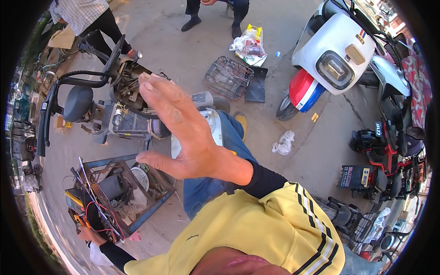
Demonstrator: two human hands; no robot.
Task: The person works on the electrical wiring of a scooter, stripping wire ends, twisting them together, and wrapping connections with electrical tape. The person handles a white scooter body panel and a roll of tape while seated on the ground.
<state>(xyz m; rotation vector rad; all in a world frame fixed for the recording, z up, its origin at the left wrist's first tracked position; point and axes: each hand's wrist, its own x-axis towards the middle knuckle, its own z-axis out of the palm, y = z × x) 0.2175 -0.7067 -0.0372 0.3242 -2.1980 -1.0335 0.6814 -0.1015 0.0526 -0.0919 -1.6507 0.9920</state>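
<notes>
My right hand [190,137] is raised in the middle of the view with its fingers stretched out and the thumb apart, holding nothing. It hides part of a partly stripped electric scooter [130,124], whose front housing is open with wiring [127,85] exposed. At the lower left, my left hand [93,235] is closed round orange-handled pliers [84,222] at the edge of a metal-framed tool cart [149,211]. Beside that hand lie a yellow-and-black meter [74,200], a red wire [107,210] and long thin rods.
A wire basket [224,79] and a black flat panel [256,85] lie on the ground ahead. A white scooter [334,55] with a red-and-blue fender stands at the right, more scooters behind it. One person [94,20] stands far left; another [217,9] sits ahead.
</notes>
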